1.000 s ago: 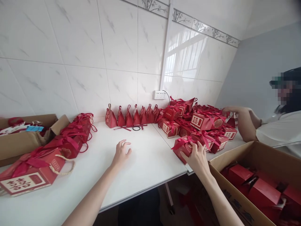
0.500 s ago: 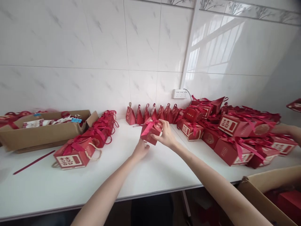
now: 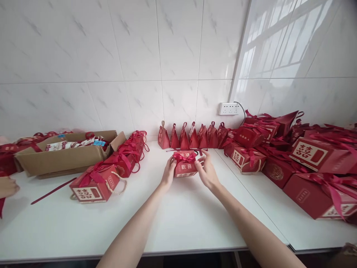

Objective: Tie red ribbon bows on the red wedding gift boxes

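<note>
Holding, between two hands: one red card box [image 3: 185,166] with pale printed characters and a glossy red ribbon bow on top. Position: centre of the white counter [image 3: 181,219], nearer its back edge than its front; whether its base touches is unclear.

Left hand [image 3: 168,172]: at the box's left side, fingers against it; how firmly they close, cannot tell.

Right hand [image 3: 208,171]: at the right side, thumb by the face, fingers spread.

Handling note: card likely dents, so light, even pressure on the side walls, level base, fingers clear of the bow.

Behind, along the back edge: seven upright red paper pouches [image 3: 193,139], triangular, looped; best not knocked.

Toward the left end: a line of red ribbon-tied boxes [image 3: 95,188], a brown open cardboard carton [image 3: 64,160], a dark-red ribbon strip [image 3: 54,191], another person's hand [image 3: 8,187].

Toward the right end: a heap of red bow-tied boxes [image 3: 276,171].
</note>
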Action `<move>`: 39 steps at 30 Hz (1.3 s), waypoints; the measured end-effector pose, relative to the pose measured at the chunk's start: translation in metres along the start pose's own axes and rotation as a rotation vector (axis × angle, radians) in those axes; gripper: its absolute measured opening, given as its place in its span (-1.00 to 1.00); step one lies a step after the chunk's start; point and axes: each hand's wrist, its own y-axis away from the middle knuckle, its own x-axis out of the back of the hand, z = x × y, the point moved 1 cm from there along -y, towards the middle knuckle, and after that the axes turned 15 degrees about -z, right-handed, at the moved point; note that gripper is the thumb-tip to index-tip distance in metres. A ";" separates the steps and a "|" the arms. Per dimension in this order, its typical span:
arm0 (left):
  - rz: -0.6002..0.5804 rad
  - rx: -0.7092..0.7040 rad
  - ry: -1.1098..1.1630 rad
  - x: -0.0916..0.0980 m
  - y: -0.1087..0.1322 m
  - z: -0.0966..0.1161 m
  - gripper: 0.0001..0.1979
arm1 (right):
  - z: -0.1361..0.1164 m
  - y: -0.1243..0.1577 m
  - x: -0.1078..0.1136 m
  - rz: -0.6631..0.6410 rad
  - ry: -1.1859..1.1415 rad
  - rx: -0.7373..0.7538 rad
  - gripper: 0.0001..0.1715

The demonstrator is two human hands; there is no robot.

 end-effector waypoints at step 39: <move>-0.238 -0.016 -0.642 -0.014 0.021 0.022 -0.72 | 0.008 -0.012 0.027 0.054 -0.382 -0.085 -0.64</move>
